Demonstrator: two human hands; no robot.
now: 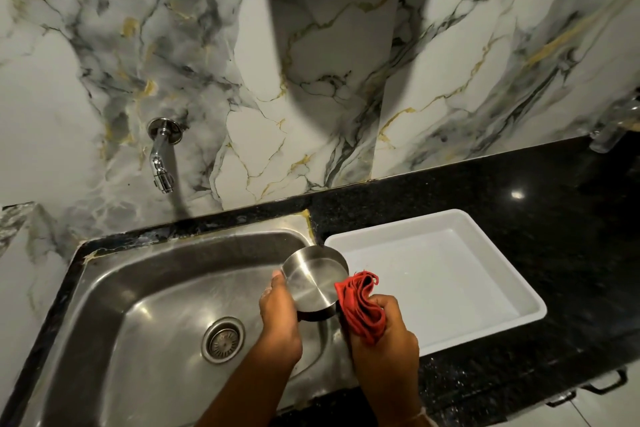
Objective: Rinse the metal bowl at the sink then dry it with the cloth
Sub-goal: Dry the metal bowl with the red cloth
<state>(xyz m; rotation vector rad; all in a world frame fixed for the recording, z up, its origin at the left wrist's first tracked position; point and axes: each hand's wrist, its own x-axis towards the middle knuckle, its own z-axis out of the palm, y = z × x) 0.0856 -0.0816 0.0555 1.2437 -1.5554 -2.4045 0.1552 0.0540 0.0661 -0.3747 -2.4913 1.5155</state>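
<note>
My left hand (278, 315) grips the round metal bowl (311, 282) by its left rim and holds it tilted, its flat underside turned toward me, above the right end of the steel sink (149, 308). A bunched red cloth (362, 305) is clutched in my right hand (384, 333), and its upper edge touches the bowl's right side. Both hands hover over the sink's right rim. No water runs from the tap (160, 156).
A white plastic tray (498, 267) lies on the black granite counter (519, 184) just right of the sink. The drain (223, 340) sits in the sink's middle. Marble-patterned wall stands behind. Drawer handles (606, 381) show at the lower right.
</note>
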